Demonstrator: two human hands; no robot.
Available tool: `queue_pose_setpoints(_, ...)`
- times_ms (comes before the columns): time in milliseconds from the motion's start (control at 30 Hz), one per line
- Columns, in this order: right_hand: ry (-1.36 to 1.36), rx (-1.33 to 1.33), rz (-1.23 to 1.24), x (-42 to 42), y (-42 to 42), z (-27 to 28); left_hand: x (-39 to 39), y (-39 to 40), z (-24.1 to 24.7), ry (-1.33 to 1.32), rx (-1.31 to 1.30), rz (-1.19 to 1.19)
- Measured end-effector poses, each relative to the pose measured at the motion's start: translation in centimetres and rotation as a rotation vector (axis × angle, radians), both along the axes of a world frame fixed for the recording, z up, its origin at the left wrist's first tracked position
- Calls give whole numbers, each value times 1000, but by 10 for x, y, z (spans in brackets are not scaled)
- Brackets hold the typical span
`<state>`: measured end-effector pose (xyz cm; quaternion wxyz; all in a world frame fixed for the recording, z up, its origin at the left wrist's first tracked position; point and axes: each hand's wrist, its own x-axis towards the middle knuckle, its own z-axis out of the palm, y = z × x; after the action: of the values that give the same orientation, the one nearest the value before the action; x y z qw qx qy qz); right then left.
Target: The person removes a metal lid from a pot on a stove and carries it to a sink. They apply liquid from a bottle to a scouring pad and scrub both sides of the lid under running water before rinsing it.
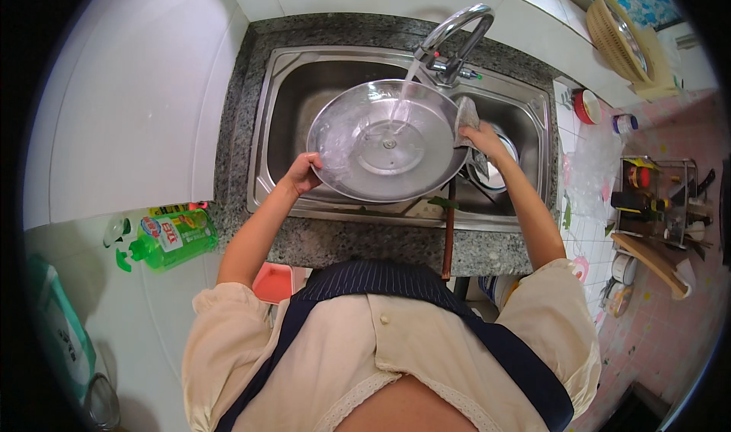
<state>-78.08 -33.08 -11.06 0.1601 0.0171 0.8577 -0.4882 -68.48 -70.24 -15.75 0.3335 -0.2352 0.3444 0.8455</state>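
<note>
A large, shallow metal pan lid (337, 138) is held over the sink, hollow side up, with a screw at its centre. Water (403, 98) runs from the chrome faucet (474, 18) into it. My left hand (302, 172) grips the lid's near-left rim. On the right side, my right hand (482, 141) holds a wet grey cloth (467, 115) against the rim. The fingers under the rim are hidden on both sides. Beneath the lid is a double-bowl stainless steel sink (291, 112). A white-rimmed bowl (508, 146) sits in its right bowl, partly covered by my right hand.
A brown wooden handle (449, 232) juts over the granite counter's (354, 241) front edge. Green leaf scraps (442, 202) lie on the sink rim. At left stands a green dish-soap pump bottle (171, 238). On the right are a red bowl (587, 107), clear plastic bag (594, 163) and condiment rack (657, 203).
</note>
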Motion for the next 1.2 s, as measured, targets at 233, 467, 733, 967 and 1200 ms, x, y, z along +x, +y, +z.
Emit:
queue_pose_setpoints(233, 512, 673, 289, 20, -75, 70, 25, -2, 32, 7, -35, 243)
queue_pose_setpoints(467, 670, 484, 715, 25, -121, 72, 25, -13, 59, 139, -296, 197)
queue_pose_setpoints(733, 538, 225, 1201, 70, -213, 2, 50, 6, 76, 146, -236, 167)
queue_pose_setpoints(967, 944, 565, 630, -11, -217, -26, 71, 34, 114, 140, -337, 280)
queue_pose_setpoints(1200, 478, 923, 840, -6, -114, -28, 62, 16, 73, 295, -522, 536)
